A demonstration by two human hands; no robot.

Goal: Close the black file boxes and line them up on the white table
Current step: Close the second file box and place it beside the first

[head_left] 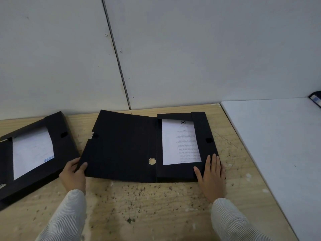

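Note:
An open black file box lies flat on the stained wooden table, a printed white sheet inside its right half. Its lid is spread out to the left. My left hand grips the lid's near left corner, thumb on top. My right hand rests flat on the box's near right corner, fingers apart. A second open black file box with paper inside lies at the far left. The white table stands to the right.
A grey panelled wall runs behind both tables. At the far right edge of the white table, part of a dark object with a blue-white label shows. The wooden table's near surface is speckled with dark marks.

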